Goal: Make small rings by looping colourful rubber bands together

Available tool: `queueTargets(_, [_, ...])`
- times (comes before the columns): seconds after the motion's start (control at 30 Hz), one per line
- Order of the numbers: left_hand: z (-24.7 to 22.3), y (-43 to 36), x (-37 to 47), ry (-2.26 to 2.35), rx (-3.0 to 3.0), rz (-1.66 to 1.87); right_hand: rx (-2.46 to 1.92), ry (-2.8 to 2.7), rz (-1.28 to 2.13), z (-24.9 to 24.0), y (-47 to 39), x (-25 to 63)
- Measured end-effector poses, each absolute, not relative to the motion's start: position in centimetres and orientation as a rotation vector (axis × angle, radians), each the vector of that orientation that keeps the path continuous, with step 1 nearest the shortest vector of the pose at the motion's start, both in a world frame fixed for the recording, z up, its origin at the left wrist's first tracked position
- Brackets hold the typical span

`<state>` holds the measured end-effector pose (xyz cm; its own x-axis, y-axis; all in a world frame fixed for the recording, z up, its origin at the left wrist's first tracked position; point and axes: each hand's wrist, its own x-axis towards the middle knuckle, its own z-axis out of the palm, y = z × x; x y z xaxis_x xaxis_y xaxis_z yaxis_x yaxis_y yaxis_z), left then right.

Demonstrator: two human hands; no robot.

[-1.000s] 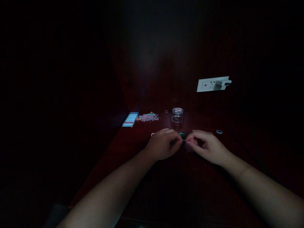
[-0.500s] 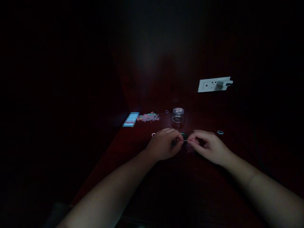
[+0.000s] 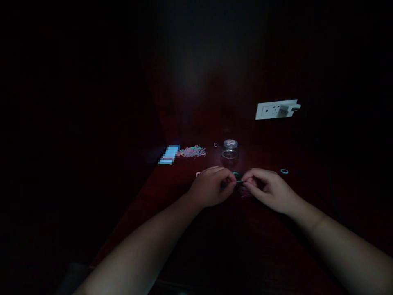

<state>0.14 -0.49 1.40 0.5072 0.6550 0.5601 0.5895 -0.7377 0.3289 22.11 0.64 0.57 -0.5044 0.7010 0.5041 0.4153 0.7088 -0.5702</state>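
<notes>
A thin, pale band (image 3: 239,181) stretches between my two hands at the middle of the dark red table. One end is pinched by my left hand (image 3: 216,185), thumb against curled fingers. My right hand (image 3: 268,188) pinches the other end the same way. Just behind the fingertips lies a green ring (image 3: 236,174). A small heap of purplish bands (image 3: 245,192) is partly hidden under my right fingers. Beside my left knuckles a pink ring (image 3: 198,174) shows in part.
Behind my hands stands a clear jar (image 3: 230,153) with a lid on top. A multicoloured heap of bands (image 3: 193,152) lies left of it, beside a glowing, blurred phone (image 3: 169,155). A blue ring (image 3: 284,171) is at right. The wall bears a socket (image 3: 276,109) with a plug.
Both hands keep almost the same pose and place. The thin band between the fingertips looks slightly different, with its strands a little more apart.
</notes>
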Motion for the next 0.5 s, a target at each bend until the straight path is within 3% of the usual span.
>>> queueTargets(0.5, [1.35, -0.45, 0.09, 1.107, 2.663, 1.042, -0.838, -2.196, 0.450, 0.73, 0.66, 22.18])
